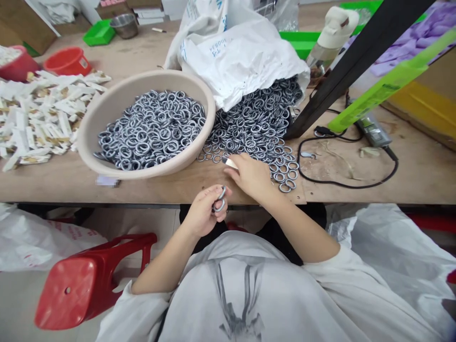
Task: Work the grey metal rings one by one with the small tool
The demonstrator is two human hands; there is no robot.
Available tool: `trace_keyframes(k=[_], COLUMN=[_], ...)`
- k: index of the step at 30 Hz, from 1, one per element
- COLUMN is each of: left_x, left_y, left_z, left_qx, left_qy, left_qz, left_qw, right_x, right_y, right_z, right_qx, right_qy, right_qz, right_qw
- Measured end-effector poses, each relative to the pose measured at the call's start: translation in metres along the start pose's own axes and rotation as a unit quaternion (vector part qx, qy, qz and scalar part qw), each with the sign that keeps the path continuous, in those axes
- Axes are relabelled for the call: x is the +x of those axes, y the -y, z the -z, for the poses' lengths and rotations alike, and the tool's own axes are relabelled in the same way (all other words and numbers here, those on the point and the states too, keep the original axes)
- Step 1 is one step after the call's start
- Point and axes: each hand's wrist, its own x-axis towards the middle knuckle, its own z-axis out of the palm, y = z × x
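My left hand [204, 211] is closed around a couple of grey rings [220, 205] just over the front edge of the table. To its right, my right hand [251, 175] grips a small white-handled tool with a dark tip [231, 164]; its exact kind is hard to make out. That hand is at the near side of a loose heap of grey rings [256, 116], which spill from a white sack [242, 52]. A beige basin [146, 173] holding many similar rings [156, 128] stands left of the heap.
White strips [46, 114] are piled at the left, near a red bowl [67, 61]. A black post [327, 71], a green bar [388, 90], a black cable [342, 185] and a bottle [327, 42] stand or lie at right. A red stool [71, 289] is below left.
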Motion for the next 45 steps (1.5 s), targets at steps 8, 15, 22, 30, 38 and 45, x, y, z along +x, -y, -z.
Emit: trace_keyframes(k=[8, 15, 22, 30, 38, 45], left_x=[0.011, 0.026, 0.028, 0.028, 0.026, 0.027], left_y=[-0.009, 0.013, 0.031, 0.029, 0.018, 0.020], left_z=[0.022, -0.002, -0.020, -0.025, -0.030, -0.032], left_qx=[-0.063, 0.043, 0.040, 0.034, -0.022, -0.044], left_qy=[-0.069, -0.073, -0.078, -0.156, -0.157, -0.156], left_qz=[-0.023, -0.129, -0.206, -0.233, -0.122, -0.131], left_qw=[0.995, 0.988, 0.975, 0.959, 0.980, 0.978], right_x=[0.018, -0.034, -0.057, -0.068, -0.061, -0.068], right_y=[0.003, 0.010, 0.028, 0.028, -0.002, 0.002], right_z=[-0.003, 0.002, -0.013, -0.021, 0.003, 0.000], right_qx=[0.077, 0.629, 0.708, 0.701, 0.416, 0.267], right_qy=[-0.005, 0.092, -0.054, -0.056, -0.094, -0.105], right_qz=[-0.016, -0.037, -0.110, -0.069, 0.081, 0.129], right_qw=[0.997, 0.771, 0.695, 0.708, 0.901, 0.949])
